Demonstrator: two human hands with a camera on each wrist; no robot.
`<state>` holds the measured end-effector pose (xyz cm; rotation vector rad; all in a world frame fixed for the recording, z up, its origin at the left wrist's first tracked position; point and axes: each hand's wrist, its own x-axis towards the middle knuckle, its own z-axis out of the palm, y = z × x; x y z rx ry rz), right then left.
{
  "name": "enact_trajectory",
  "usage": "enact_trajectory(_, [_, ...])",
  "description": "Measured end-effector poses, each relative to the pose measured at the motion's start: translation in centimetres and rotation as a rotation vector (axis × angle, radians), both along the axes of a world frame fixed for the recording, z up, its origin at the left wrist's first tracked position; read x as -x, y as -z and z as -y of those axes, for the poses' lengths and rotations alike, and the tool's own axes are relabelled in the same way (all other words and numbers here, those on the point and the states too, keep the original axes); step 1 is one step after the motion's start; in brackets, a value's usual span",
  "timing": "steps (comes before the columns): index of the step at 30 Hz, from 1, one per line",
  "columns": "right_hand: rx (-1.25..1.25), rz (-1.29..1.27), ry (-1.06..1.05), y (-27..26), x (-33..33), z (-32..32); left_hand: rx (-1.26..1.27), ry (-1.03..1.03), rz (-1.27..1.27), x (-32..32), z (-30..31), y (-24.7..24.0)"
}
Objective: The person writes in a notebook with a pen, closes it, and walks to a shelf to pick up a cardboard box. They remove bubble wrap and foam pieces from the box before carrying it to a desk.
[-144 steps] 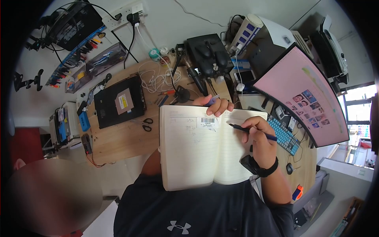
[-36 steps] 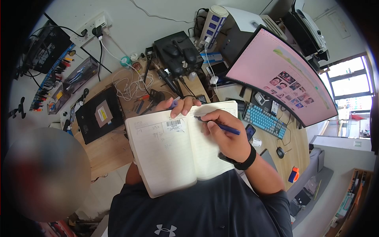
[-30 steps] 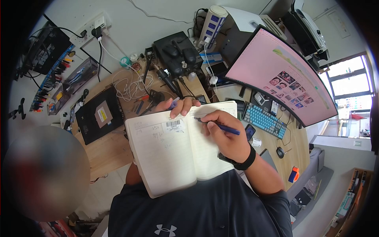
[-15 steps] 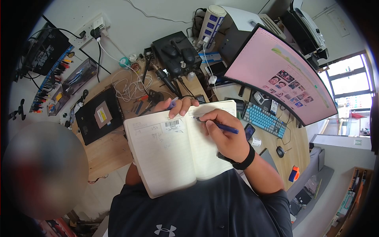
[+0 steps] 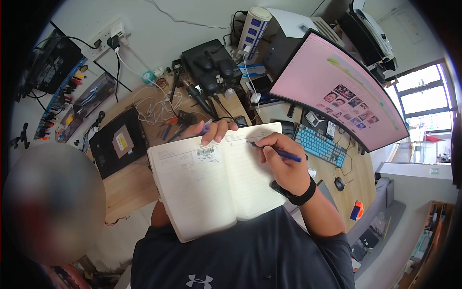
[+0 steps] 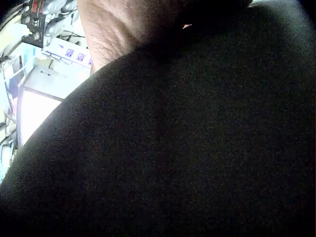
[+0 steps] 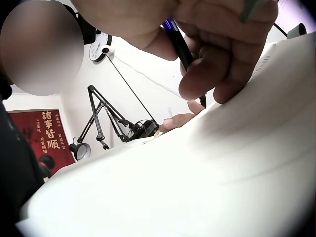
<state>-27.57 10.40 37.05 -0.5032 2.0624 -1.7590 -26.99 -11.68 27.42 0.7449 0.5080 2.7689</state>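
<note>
An open ruled notebook (image 5: 195,202) is held up in front of the chest in the head view. My left hand (image 5: 216,132) grips its top edge near the spine, fingers curled over the pages. A purple pen cap (image 5: 205,128) pokes out between those fingers. My right hand (image 5: 288,164) pinches a dark blue pen (image 5: 286,154), its tip at the upper lines of the right page. A small pen mark shows left of the tip. The left page bears a barcode sticker (image 5: 205,153) and faint handwriting. Mostly dark cloth fills the left wrist view.
Behind the notebook, the wooden desk (image 5: 126,192) carries a black laptop-like slab (image 5: 118,142), tangled white cable (image 5: 156,103) and a soldering iron (image 5: 195,92). To the right are a curved monitor (image 5: 337,91), a blue keyboard (image 5: 320,145) and a mouse (image 5: 340,184). A person's blurred head shows at left.
Since the earliest frame, the notebook has tilted and shifted left in view, and the pen has reached the right page's top lines. Over the last half second the right hand slid slightly right, uncovering a mark.
</note>
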Motion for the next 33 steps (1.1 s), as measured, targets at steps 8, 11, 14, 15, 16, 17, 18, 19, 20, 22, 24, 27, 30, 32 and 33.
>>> enact_trajectory(8, [-0.053,-0.094,0.029,0.5,0.0,-0.1,0.027,-0.001,-0.019,0.0,0.0,0.2])
enact_trajectory(11, [-0.029,-0.036,0.041,0.3,0.0,-0.3,0.028,0.001,-0.011,0.0,0.0,0.1])
enact_trajectory(14, [0.020,0.054,0.072,0.0,-0.1,-0.3,0.016,0.011,0.002,-0.1,0.0,-0.1])
enact_trajectory(15, [0.033,0.079,0.080,-0.1,-0.1,-0.3,0.026,0.003,-0.025,0.1,0.0,0.0])
enact_trajectory(16, [0.033,0.078,0.081,0.0,0.0,-0.2,0.036,-0.005,-0.053,0.2,0.0,0.0])
enact_trajectory(17, [0.005,0.017,0.091,0.2,-0.1,-0.1,0.034,-0.001,-0.053,0.1,-0.3,-0.4])
enact_trajectory(18, [-0.022,-0.043,0.098,0.3,-0.1,0.0,0.034,-0.049,0.004,-0.3,-0.6,-1.2])
enact_trajectory(19, [-0.022,-0.043,0.099,0.3,-0.1,0.0,0.033,-0.098,0.061,-0.5,-0.8,-1.6])
enact_trajectory(20, [-0.037,-0.048,0.095,0.2,-0.1,0.0,0.033,-0.097,0.061,-0.4,-0.8,-1.4])
enact_trajectory(22, [-0.051,-0.053,0.090,0.2,0.0,-0.1,0.037,-0.078,0.017,-0.1,-0.5,-0.8])
enact_trajectory(24, [-0.060,-0.062,0.032,0.4,0.2,-0.4,0.037,-0.078,0.006,0.0,-0.5,-0.9])
enact_trajectory(27, [-0.019,-0.009,0.066,0.6,0.2,-0.3,0.046,-0.088,-0.013,0.0,-0.3,-0.7])
enact_trajectory(30, [-0.024,-0.050,0.085,0.2,0.2,0.0,0.045,-0.086,0.001,-0.1,-0.5,-1.2])
enact_trajectory(32, [-0.014,-0.021,0.092,0.4,0.1,-0.2,0.036,-0.080,0.024,-0.2,-0.5,-1.2])
enact_trajectory(33, [-0.006,0.007,0.097,0.5,0.1,-0.2,0.032,-0.076,0.009,-0.1,-0.5,-0.9])
